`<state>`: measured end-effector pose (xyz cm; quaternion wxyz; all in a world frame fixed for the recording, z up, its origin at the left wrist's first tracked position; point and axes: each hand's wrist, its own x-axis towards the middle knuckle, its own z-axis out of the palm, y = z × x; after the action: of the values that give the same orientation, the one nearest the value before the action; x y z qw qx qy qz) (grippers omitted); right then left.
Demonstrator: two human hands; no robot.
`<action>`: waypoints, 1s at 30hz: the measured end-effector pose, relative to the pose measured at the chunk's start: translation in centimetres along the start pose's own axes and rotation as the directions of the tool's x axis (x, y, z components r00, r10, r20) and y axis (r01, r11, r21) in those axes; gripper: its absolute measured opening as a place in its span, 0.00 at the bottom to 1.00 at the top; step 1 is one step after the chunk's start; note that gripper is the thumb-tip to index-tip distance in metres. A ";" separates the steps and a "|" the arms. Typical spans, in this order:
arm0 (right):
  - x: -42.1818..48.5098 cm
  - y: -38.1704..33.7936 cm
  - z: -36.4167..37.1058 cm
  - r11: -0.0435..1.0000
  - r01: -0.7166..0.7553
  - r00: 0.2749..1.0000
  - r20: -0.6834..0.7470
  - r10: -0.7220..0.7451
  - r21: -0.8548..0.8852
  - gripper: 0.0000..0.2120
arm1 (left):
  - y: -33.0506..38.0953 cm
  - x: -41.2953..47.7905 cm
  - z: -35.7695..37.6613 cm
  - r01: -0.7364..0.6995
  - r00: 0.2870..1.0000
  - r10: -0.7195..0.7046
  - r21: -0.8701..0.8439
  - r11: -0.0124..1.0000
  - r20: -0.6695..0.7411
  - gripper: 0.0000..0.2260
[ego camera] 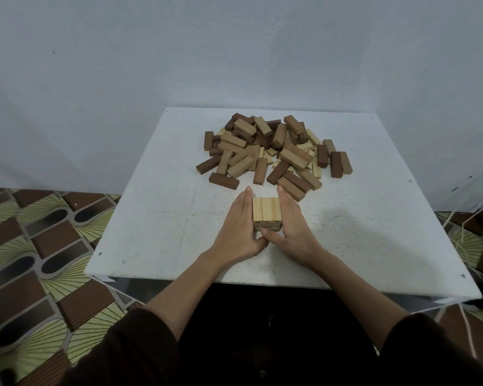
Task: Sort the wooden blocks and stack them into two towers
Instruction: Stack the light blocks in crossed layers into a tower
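Near six o'clock on the surface (156,218), I see one low tower of pale blocks (266,215), barely begun. Both the left hand (236,229) and right hand (293,227) press its sides with straight, flat fingers. At twelve o'clock the mixed pile (273,151) lies unsorted; I judge no second tower started.

A short pale-wood tower (266,216), three blocks across on top, stands between both hands; the mixed pile of loose blocks (273,150) lies beyond the fingertips.

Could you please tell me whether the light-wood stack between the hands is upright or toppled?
Upright: the light-wood stack sits level on the table, left hand and right hand flat against its sides.
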<state>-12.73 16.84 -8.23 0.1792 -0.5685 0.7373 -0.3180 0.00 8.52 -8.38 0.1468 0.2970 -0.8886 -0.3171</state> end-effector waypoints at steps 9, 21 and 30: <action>-0.2 0.0 -1.0 0.985 -0.037 0.999 0.031 0.032 0.169 0.48 | -0.3 0.1 -0.3 0.036 0.999 -0.036 -0.138 0.990 0.002 0.47; 1.6 0.4 -3.3 0.982 0.001 0.992 0.127 -0.026 0.191 0.46 | -1.1 1.2 -2.6 0.078 0.995 -0.048 -0.406 0.910 0.084 0.48; 2.1 0.1 -3.0 0.989 0.030 0.990 0.133 -0.049 0.143 0.45 | -0.2 1.6 -2.9 0.051 0.996 -0.017 -0.405 0.913 0.087 0.43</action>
<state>-15.32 15.67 -5.88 0.2626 -0.5893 0.6876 -0.3331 0.12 6.02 -6.17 0.1635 0.2622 -0.8031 -0.5094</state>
